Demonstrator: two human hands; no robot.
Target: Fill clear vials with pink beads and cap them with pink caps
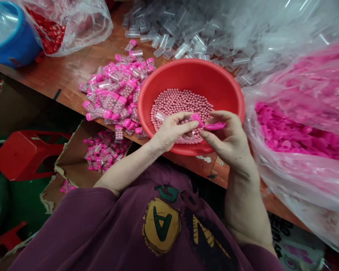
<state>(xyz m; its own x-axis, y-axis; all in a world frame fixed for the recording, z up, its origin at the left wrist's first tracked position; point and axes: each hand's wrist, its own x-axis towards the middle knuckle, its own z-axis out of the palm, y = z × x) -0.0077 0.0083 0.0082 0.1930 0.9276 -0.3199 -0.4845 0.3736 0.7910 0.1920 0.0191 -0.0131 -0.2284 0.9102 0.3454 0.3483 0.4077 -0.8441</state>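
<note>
My left hand (172, 130) is closed around a small clear tube with a bright pink cap (197, 119); fingers cover most of the tube. From the cap a pink lid (215, 126) stretches rightward between the curled fingers and thumb of my right hand (230, 137). Both hands are over the near side of a red basin (190, 69). Pink beads (183, 98) cover the basin's bottom. Another clear tube (160, 116) lies on the beads, left of my left hand.
Left of the basin is a heap of pink-capped bead tubes (117, 86), above a cardboard box (73, 160) of more. Clear tubes (183, 49) spread behind. A plastic bag of pink caps (288, 135) stands right. A blue tub (19, 47) and red stool (17, 155) are left.
</note>
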